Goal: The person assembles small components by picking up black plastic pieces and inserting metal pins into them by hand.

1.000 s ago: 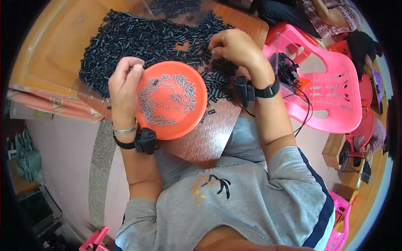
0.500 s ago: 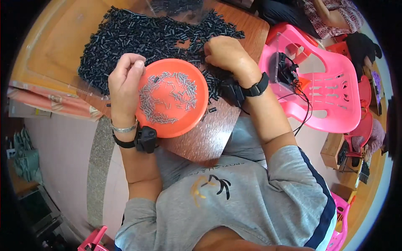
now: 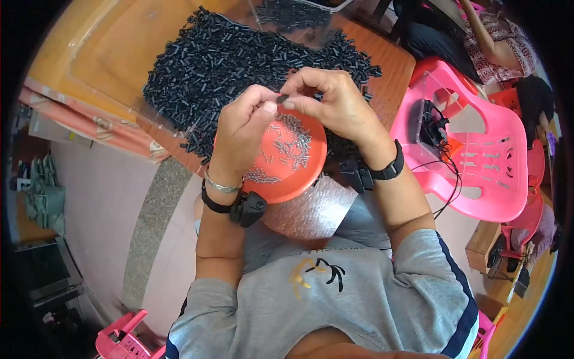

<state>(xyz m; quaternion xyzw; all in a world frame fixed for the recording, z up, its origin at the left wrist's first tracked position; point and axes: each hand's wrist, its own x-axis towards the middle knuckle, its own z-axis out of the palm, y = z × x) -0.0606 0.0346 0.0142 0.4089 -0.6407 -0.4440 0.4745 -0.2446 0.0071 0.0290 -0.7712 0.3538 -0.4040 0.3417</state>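
Your left hand [image 3: 242, 125]: its grip is pinched, thumb and forefinger meeting your right fingertips above the plate's far edge; the other fingers are mostly hidden behind the thumb side.
Your right hand [image 3: 347, 107]: its grip is pinched too, thumb and forefinger closed on the same small piece.
Small dark piece [image 3: 281, 99]: it sits between your two sets of fingertips, so largely covered that you can't make out its shape or ends.
Red plate [image 3: 293, 186]: it is just below your hands; your left hand and wrist hide its left side, and both hands hide much of its far rim.
Metal springs [image 3: 296, 139]: these lie scattered on the plate, too small to count, some out of sight under your left hand.
Black pile [image 3: 239, 66]: short tube-like parts spread beyond the plate, partly behind your hands.
Bench [image 3: 382, 51]: reddish-brown wood, washed out by glare at the corner near you.
Clear tub [image 3: 299, 27]: more dark parts show blurred through its wall; the upper picture edge cuts it off.
Your shirt [image 3: 359, 299]: grey, with a yellow-and-black motif and a line of lettering, foreshortened and only partly legible.
Pink chair [image 3: 502, 149]: to your right, carrying a clear box of black gear and cables.
Person [image 3: 499, 51]: upper right, cut off by the rim.
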